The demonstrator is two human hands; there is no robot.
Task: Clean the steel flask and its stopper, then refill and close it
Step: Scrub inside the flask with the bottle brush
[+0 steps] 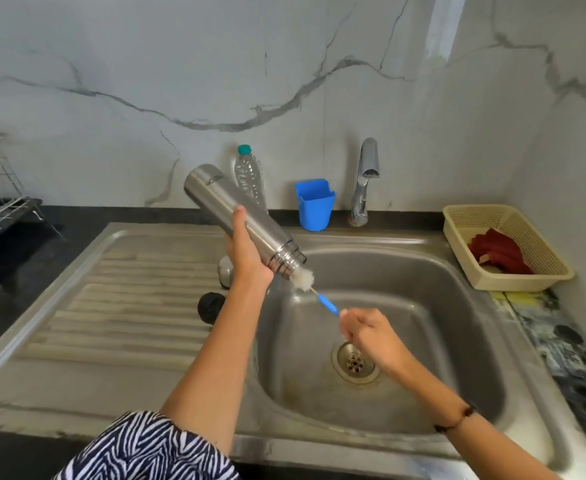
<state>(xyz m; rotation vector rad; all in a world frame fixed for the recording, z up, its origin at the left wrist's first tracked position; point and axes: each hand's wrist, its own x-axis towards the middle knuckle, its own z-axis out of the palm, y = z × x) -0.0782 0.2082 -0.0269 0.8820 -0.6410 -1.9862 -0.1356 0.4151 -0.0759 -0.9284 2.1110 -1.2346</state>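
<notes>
Steel flask (239, 216), centre frame, open, tilted with mouth lower right over the sink basin; white bristles of a blue-handled bottle brush (314, 289) at its mouth. Black stopper (211, 306) on the drainboard, lower left of the flask.

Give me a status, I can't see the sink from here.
Left hand grips steel flask, mouth tilted down over sink. Right hand holds bottle brush at the mouth. Nothing in the way.
</notes>
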